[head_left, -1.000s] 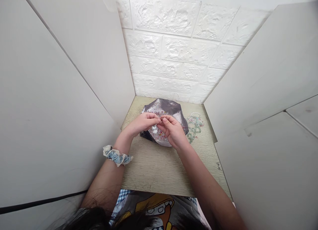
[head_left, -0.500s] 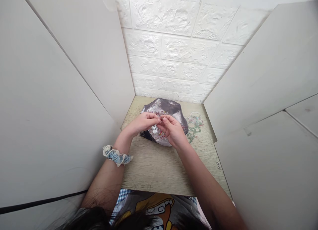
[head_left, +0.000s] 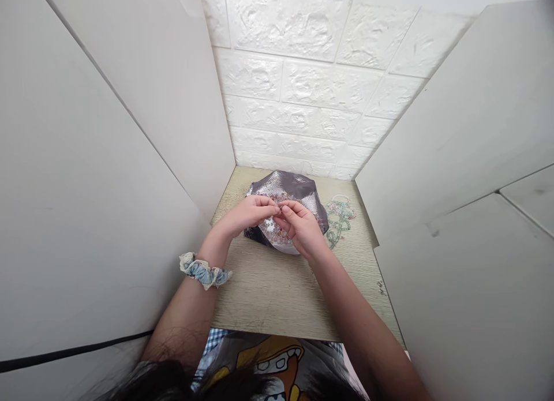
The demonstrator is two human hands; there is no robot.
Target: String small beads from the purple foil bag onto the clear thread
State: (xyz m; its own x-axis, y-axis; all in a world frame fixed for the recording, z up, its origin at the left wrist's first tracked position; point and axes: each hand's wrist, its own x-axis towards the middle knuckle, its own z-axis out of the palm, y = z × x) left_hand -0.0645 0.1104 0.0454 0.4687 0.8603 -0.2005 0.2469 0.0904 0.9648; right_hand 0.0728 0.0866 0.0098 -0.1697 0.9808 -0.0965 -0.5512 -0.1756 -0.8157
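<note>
My left hand [head_left: 251, 212] and my right hand [head_left: 300, 227] meet fingertip to fingertip above a shiny silver-grey pouch [head_left: 288, 188] on a light wooden table [head_left: 277, 291]. Both hands pinch something tiny between thumb and fingers; it is too small to name. Small coloured beads [head_left: 277, 233] show in the open pouch just under the fingers. A blue and cream scrunchie [head_left: 203, 272] is round my left wrist.
A heap of pale green and clear beaded strings [head_left: 340, 216] lies on the table right of the pouch. White panels wall the table in on the left [head_left: 130, 158] and right [head_left: 454, 158], with a white brick-pattern wall [head_left: 311, 101] behind. A black cable [head_left: 64, 352] runs along the lower left.
</note>
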